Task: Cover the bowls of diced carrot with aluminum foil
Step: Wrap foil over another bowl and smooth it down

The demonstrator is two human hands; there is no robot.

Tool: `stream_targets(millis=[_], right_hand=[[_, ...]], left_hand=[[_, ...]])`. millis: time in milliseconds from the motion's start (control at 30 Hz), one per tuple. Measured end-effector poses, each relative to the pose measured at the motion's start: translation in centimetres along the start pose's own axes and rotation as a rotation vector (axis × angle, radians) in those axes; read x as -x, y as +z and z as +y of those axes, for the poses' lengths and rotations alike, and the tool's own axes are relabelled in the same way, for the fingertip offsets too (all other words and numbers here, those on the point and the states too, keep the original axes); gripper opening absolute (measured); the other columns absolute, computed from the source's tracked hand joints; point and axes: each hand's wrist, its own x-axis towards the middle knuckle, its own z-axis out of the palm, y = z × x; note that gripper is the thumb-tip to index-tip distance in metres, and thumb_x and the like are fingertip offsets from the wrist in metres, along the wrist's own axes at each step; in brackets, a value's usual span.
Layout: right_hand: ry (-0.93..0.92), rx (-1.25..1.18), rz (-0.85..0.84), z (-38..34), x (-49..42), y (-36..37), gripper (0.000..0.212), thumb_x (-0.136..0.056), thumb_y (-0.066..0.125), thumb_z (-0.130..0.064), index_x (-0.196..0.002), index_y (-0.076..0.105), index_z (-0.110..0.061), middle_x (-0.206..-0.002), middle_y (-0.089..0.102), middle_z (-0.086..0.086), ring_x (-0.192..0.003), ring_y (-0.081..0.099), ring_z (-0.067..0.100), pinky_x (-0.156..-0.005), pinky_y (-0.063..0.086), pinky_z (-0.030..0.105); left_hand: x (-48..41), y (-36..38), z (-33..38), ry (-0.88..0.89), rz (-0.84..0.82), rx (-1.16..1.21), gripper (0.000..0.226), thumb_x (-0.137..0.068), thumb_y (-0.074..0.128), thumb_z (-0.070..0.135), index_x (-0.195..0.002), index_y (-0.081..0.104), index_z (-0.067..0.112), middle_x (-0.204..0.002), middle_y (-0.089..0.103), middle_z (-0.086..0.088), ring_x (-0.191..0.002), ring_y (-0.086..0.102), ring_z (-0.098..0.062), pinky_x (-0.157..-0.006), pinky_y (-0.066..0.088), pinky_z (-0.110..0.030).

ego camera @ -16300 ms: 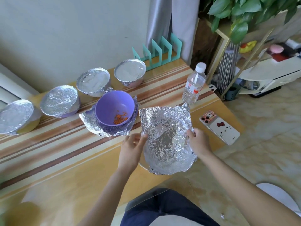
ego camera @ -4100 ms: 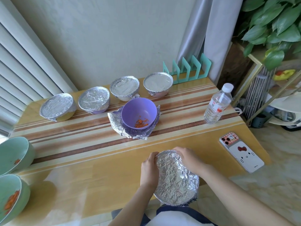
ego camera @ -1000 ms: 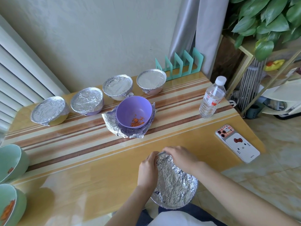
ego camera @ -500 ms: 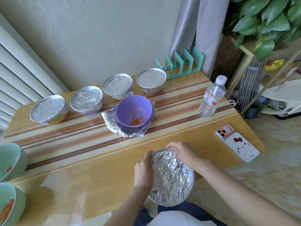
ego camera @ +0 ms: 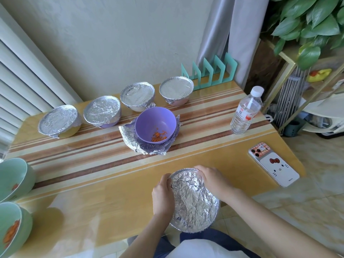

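Left hand [ego camera: 163,194] and right hand [ego camera: 212,179] curl around a foil-wrapped bowl [ego camera: 193,196], tilted over the table's [ego camera: 93,202] six o'clock edge; an uncovered purple bowl [ego camera: 155,125] sits at twelve o'clock. Hard crimping could tear the thin foil [ego camera: 197,215], and the tilt could spill carrot.

A phone [ego camera: 273,164] is lying flat on the table [ego camera: 93,202], to the right of the right hand [ego camera: 210,179]. A water bottle [ego camera: 245,112] is standing upright beyond the phone, and a teal rack [ego camera: 210,70] is sitting far ahead.
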Motion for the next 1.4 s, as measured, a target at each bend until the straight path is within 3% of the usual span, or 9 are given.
stream_targets(millis=[133, 300, 433, 567, 800, 933, 1100, 1233, 1400], right_hand=[[0.016, 0.047, 0.001, 0.3, -0.2, 0.6, 0.057, -0.089, 0.038, 0.016, -0.138, 0.043, -0.012, -0.122, 0.061, 0.012, -0.107, 0.061, 0.024, -0.089, 0.052, 0.037], [-0.017, 0.106, 0.008, -0.1, -0.1, 0.3, 0.058, -0.090, 0.035, 0.016, -0.139, 0.042, -0.013, -0.122, 0.060, 0.010, -0.100, 0.061, 0.021, -0.081, 0.053, 0.030], [-0.092, 0.164, -0.041, -1.2, -0.4, -0.1, 0.056, -0.091, 0.035, 0.014, -0.139, 0.041, -0.015, -0.124, 0.058, 0.006, -0.087, 0.055, 0.013, -0.057, 0.039, 0.014], [-0.175, 0.199, -0.036, -1.9, -1.0, 0.1, 0.053, -0.092, 0.035, 0.010, -0.136, 0.045, -0.019, -0.128, 0.057, 0.001, -0.107, 0.059, 0.020, -0.084, 0.049, 0.030], [-0.217, 0.203, -0.045, -2.0, -1.7, 0.2, 0.052, -0.088, 0.037, 0.012, -0.128, 0.053, -0.017, -0.122, 0.062, 0.003, -0.105, 0.060, 0.023, -0.086, 0.048, 0.035], [-0.190, 0.170, -0.032, -1.5, -1.6, 0.6, 0.037, -0.096, 0.040, 0.002, -0.125, 0.053, -0.017, -0.120, 0.062, 0.001, -0.101, 0.061, 0.017, -0.082, 0.051, 0.030], [-0.147, 0.153, -0.051, -1.3, -1.3, 0.4, 0.041, -0.093, 0.039, 0.009, -0.126, 0.055, -0.012, -0.122, 0.063, 0.005, -0.107, 0.061, 0.018, -0.089, 0.050, 0.031], [-0.119, 0.069, -0.062, -1.6, -1.2, 0.0, 0.030, -0.100, 0.040, -0.011, -0.127, 0.053, -0.014, -0.117, 0.065, 0.006, -0.076, 0.055, -0.004, -0.068, 0.044, 0.012], [-0.066, 0.088, -0.068, -2.1, -1.4, 0.3, 0.039, -0.097, 0.041, 0.000, -0.132, 0.051, -0.015, -0.127, 0.061, 0.003, -0.095, 0.064, 0.006, -0.073, 0.045, 0.008]], left_hand=[[0.1, 0.0, 0.3, -0.086, 0.000, 0.012, 0.022, -0.098, 0.041, 0.013, -0.101, 0.063, 0.013, -0.078, 0.066, -0.004, -0.070, 0.057, -0.026, -0.061, 0.037, -0.035], [0.2, -0.3, 0.7, 0.017, -0.120, -0.090, 0.017, -0.099, 0.038, 0.021, -0.104, 0.054, 0.019, -0.085, 0.066, -0.003, -0.074, 0.059, -0.029, -0.059, 0.040, -0.036], [-0.6, -0.8, 1.3, 0.097, -0.153, -0.027, 0.018, -0.098, 0.043, 0.018, -0.103, 0.060, 0.019, -0.088, 0.068, 0.002, -0.076, 0.060, -0.019, -0.066, 0.044, -0.030], [-0.8, -0.7, 1.7, 0.150, -0.173, -0.028, 0.018, -0.097, 0.045, 0.011, -0.098, 0.061, 0.018, -0.083, 0.068, 0.001, -0.068, 0.058, -0.016, -0.058, 0.037, -0.025], [-0.7, -0.8, 1.9, 0.143, -0.162, -0.046, 0.021, -0.095, 0.045, 0.007, -0.100, 0.062, 0.018, -0.086, 0.068, 0.000, -0.073, 0.060, -0.020, -0.061, 0.040, -0.029], [-0.5, -0.9, 2.0, 0.130, -0.156, -0.050, 0.021, -0.096, 0.045, 0.008, -0.102, 0.062, 0.018, -0.087, 0.069, -0.001, -0.073, 0.060, -0.021, -0.063, 0.043, -0.032], [-0.5, -1.0, 2.0, 0.114, -0.156, -0.043, 0.020, -0.096, 0.045, 0.009, -0.101, 0.062, 0.018, -0.084, 0.068, -0.001, -0.070, 0.059, -0.021, -0.061, 0.041, -0.031], [-0.4, -1.2, 1.6, 0.086, -0.127, -0.014, 0.020, -0.096, 0.045, 0.008, -0.099, 0.063, 0.018, -0.082, 0.068, 0.000, -0.068, 0.058, -0.020, -0.059, 0.038, -0.027], [-0.6, -1.8, 0.6, 0.017, -0.086, 0.039, 0.019, -0.096, 0.047, 0.010, -0.098, 0.064, 0.019, -0.076, 0.068, 0.002, -0.066, 0.059, -0.019, -0.059, 0.038, -0.026]])
